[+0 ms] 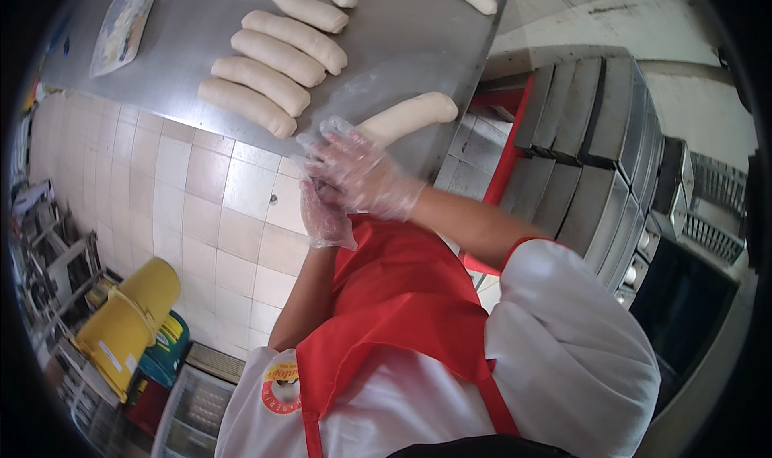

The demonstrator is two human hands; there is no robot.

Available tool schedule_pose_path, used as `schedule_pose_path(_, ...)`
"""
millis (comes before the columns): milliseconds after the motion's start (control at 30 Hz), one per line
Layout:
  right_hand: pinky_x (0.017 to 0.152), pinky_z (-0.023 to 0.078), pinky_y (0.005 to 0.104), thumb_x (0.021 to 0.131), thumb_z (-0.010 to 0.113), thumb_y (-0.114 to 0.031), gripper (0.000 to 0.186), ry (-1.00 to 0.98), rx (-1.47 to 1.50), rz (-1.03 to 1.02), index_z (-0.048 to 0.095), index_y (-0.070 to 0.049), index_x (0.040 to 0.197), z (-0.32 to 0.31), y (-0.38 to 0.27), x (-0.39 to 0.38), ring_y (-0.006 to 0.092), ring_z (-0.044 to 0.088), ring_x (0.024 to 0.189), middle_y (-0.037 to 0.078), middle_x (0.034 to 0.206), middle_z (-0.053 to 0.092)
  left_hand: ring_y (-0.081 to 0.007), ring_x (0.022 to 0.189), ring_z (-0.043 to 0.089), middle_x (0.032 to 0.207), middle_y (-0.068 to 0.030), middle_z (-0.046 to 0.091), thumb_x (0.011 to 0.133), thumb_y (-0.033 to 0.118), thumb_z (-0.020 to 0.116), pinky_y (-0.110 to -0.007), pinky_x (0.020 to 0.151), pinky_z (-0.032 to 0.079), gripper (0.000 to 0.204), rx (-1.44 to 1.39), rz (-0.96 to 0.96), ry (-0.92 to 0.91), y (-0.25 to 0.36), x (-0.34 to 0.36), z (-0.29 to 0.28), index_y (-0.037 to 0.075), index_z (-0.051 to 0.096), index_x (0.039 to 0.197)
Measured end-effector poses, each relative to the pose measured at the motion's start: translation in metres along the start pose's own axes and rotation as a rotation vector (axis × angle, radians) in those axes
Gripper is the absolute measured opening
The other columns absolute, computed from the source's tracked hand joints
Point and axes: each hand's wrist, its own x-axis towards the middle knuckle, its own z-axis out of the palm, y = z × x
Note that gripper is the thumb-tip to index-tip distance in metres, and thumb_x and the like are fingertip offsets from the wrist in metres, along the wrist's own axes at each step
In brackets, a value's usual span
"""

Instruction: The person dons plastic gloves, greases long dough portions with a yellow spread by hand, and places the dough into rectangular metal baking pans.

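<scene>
The pale, smooth dough cylinder (414, 119) lies on the grey metal table (414, 52), one o'clock from the clear-gloved right hand (366, 176); light, even palm pressure should suit it. That hand overlaps the clear-gloved left hand (325, 217); I cannot tell whether either grips anything. Pale square floor tiles (225, 249) lie toward eight o'clock, stacked grey metal pans (607, 124) toward three

Eight long dough rolls (412, 119) lie on one metal tabletop (181, 52): six in a group toward the left, one at the far right, and one partly behind the hands. Also on it is one clear plastic tray (123, 28). There are two hands, one left hand (325, 217) and one right hand (362, 172), wearing two clear gloves (402, 198), and one red apron (402, 269). Metal pans (609, 120) number more than five, overlapping too much for an exact count.
</scene>
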Motion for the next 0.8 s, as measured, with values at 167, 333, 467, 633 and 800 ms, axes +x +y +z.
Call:
schedule_pose_path(167,0.109,0.044,0.0485,0.088,0.072,-0.052,0.069,-0.117,-0.365,0.128,0.057,-0.015,0.144,-0.063,0.13,-0.081,0.0337,0.053,0.134,0.006,0.144,0.058,-0.0411,0.14,0.049,0.155,-0.0218,0.046,0.092,0.023,0.077,-0.048,0.115,0.043,0.084,0.936,0.486,-0.26,0.039,0.026,0.043,0.006,0.031,0.161)
schedule_pose_path(333,0.1,0.05,0.0466,0.085,0.077,-0.051,0.067,-0.144,-0.019,0.198,0.063,-0.012,0.137,-0.036,0.138,-0.075,0.0367,0.06,0.124,0.015,0.138,0.061,-0.039,0.111,0.067,0.127,-0.0196,0.07,0.083,0.028,0.086,-0.048,0.097,0.054,0.073,1.548,0.638,-0.71,0.038,0.091,0.074,0.006,0.057,0.146)
schedule_pose_path(467,0.106,0.048,0.0488,0.096,0.07,-0.048,0.059,-0.437,0.658,0.914,0.062,-0.009,0.139,-0.162,0.089,-0.058,0.0342,0.058,0.131,0.019,0.143,0.059,-0.0164,0.1,0.071,0.111,-0.0035,0.074,0.095,0.047,0.076,-0.034,0.087,0.058,0.051,0.568,-0.388,-0.379,0.064,0.145,0.101,0.01,0.068,0.129)
schedule_pose_path(633,0.102,0.053,0.0374,0.101,0.065,-0.046,0.062,0.379,1.043,0.71,0.055,0.002,0.138,-0.276,0.063,-0.18,0.0267,0.065,0.122,0.02,0.133,0.064,-0.0155,0.119,0.065,0.131,-0.0095,0.067,0.105,0.048,0.06,-0.031,0.097,0.055,0.062,0.537,-0.448,-0.812,0.055,0.149,0.334,0.003,0.051,0.146)
schedule_pose_path(800,0.096,0.056,0.0356,0.099,0.073,-0.025,0.069,0.889,0.508,1.077,0.04,0.002,0.154,-0.359,0.043,-0.283,0.0226,0.067,0.114,0.017,0.132,0.064,-0.0282,0.137,0.052,0.147,-0.0155,0.056,0.087,0.021,0.079,-0.038,0.117,0.039,0.077,1.008,0.208,-1.741,0.018,0.125,0.626,0.008,0.045,0.155)
